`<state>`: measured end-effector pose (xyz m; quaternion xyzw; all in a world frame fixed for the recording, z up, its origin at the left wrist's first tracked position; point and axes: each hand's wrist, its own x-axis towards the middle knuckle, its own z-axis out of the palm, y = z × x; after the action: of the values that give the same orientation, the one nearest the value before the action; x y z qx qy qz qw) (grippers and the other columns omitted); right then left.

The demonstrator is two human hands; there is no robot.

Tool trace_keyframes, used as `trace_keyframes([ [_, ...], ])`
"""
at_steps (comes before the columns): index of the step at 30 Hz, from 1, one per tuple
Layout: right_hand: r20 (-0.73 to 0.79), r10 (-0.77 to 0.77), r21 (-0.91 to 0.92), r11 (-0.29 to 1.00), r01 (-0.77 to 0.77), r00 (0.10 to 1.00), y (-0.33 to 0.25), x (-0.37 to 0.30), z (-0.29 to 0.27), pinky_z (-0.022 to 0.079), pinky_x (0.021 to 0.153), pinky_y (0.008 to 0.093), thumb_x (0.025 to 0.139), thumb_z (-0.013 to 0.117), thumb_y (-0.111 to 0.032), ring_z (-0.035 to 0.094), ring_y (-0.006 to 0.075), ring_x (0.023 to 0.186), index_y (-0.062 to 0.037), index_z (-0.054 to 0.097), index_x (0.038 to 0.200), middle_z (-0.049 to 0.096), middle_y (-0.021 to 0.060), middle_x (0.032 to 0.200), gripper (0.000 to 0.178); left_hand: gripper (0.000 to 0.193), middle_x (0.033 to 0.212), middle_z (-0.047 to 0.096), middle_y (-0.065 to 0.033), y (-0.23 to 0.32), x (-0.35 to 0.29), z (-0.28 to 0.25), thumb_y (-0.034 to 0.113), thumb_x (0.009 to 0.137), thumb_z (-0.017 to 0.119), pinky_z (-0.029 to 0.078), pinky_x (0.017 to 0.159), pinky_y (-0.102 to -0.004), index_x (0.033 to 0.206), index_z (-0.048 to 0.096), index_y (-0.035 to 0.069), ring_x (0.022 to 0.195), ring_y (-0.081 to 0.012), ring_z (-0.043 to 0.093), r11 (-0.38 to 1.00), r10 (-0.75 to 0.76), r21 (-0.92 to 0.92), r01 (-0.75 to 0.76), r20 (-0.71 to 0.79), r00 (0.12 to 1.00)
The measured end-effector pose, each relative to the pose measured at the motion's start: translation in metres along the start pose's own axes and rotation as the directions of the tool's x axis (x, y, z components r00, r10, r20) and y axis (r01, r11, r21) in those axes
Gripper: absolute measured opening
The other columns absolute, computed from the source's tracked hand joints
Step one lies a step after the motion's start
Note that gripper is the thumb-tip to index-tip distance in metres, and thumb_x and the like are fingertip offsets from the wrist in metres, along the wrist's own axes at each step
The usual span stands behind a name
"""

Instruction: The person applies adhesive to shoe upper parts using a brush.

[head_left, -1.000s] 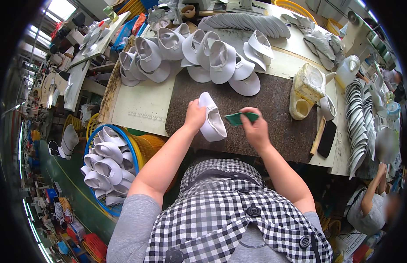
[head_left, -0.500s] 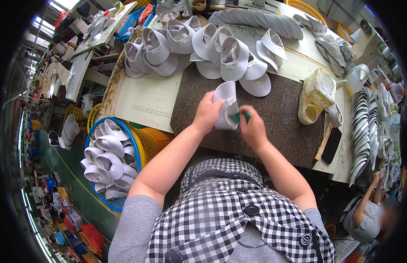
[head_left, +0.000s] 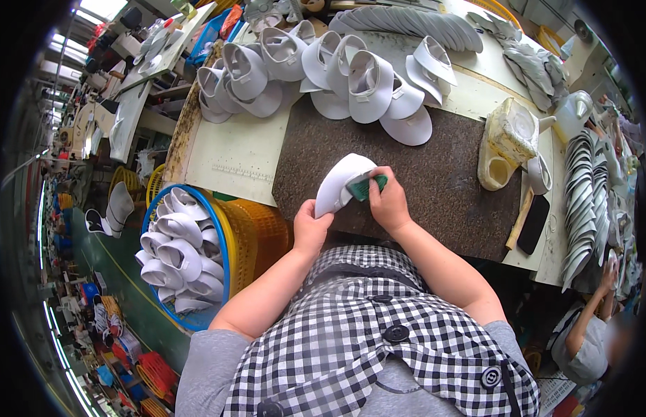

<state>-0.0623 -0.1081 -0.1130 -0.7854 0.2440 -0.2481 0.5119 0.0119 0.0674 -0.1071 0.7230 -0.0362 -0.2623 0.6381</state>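
Grn flr (head_left: 128,256) on L, strip lts (head_left: 57,342) far L; wht side tbl (head_left: 175,55) upper L; bright pane (head_left: 102,8) above, prob. a window.

A head-worn fisheye camera looks down on the hands (head_left: 390,204) from nearby.

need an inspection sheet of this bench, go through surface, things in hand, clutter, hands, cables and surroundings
Surface: dark speckled board on a pale tabletop
Things in hand: white shoe upper and green pad, the pad at the upper's edge
Clutter: row of white uppers along the far side; stained container, wooden handle and black phone-like slab at right
Hands: left hand grips the upper; right hand pinches the pad
Cables: nothing seen on the bench; background too small to tell
Surroundings: blue-rimmed basket of white uppers at left; green floor; co-worker at lower right
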Motion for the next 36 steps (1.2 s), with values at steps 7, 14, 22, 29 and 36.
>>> trace_keyframes([
  [7, 0.166, 0.372, 0.477, 0.781, -0.404, 0.913, -0.005, -0.005, -0.016, 0.058, 0.059, 0.0315, 0.089, 0.057, -0.007, 0.064, 0.0166, 0.079, -0.0061, 0.054, 0.103, 0.059, 0.0071, 0.093, 0.015, 0.014, 0.100, 0.064, -0.0033, -0.004, 0.009, -0.002, -0.005, 0.082, 0.066, 0.047, 0.084, -0.0235, 0.092, 0.060, 0.004, 0.092, -0.0098, 0.060, 0.991, 0.038, -0.128, -0.040, -0.016, 0.999],
  [14, 0.215, 0.480, 0.452, 0.723, -0.523, 0.850, 0.024, -0.036, -0.101, 0.057, 0.056, 0.0297, 0.088, 0.058, -0.010, 0.062, 0.0137, 0.073, -0.0085, 0.055, 0.103, 0.057, 0.0030, 0.088, 0.015, 0.027, 0.108, 0.057, -0.0117, -0.010, 0.028, -0.010, -0.010, 0.070, 0.059, 0.044, 0.096, -0.0426, 0.090, 0.061, 0.008, 0.111, -0.0333, 0.055, 0.517, 0.611, 0.451, -0.727, 0.400, 0.683],
  [22, 0.135, 0.481, 0.580, 0.671, -0.463, 0.866, -0.002, -0.036, -0.127, 0.058, 0.059, 0.0291, 0.091, 0.061, -0.012, 0.064, 0.0142, 0.076, -0.0072, 0.056, 0.107, 0.060, 0.0045, 0.090, 0.017, 0.020, 0.118, 0.053, -0.0125, 0.013, -0.019, -0.025, 0.000, 0.080, 0.060, 0.050, 0.088, -0.0378, 0.099, 0.060, 0.008, 0.102, -0.0239, 0.061, 0.784, 0.352, 0.485, -0.388, 0.167, 0.921],
  [29, 0.127, 0.157, 0.585, 0.786, -0.202, 0.979, -0.043, 0.006, -0.075, 0.059, 0.068, 0.0294, 0.092, 0.062, -0.007, 0.063, 0.0139, 0.086, -0.0042, 0.059, 0.106, 0.060, 0.0046, 0.099, 0.014, 0.032, 0.096, 0.063, -0.0164, 0.037, 0.014, 0.038, 0.022, 0.092, 0.061, 0.056, 0.061, -0.0295, 0.108, 0.054, -0.005, 0.069, -0.0228, 0.067, 0.854, -0.520, 0.058, 0.517, 0.096, 0.849],
  [36, 0.296, -0.006, 0.280, 0.957, -0.081, 0.955, -0.044, 0.016, -0.019, 0.053, 0.075, 0.0301, 0.091, 0.062, -0.002, 0.065, 0.0142, 0.089, -0.0033, 0.062, 0.101, 0.067, 0.0070, 0.096, 0.011, 0.022, 0.106, 0.064, -0.0190, 0.008, 0.007, 0.006, 0.009, 0.096, 0.050, 0.057, 0.086, -0.0394, 0.111, 0.055, -0.007, 0.096, -0.0294, 0.067, 0.807, -0.467, -0.290, 0.514, 0.218, 0.857],
])
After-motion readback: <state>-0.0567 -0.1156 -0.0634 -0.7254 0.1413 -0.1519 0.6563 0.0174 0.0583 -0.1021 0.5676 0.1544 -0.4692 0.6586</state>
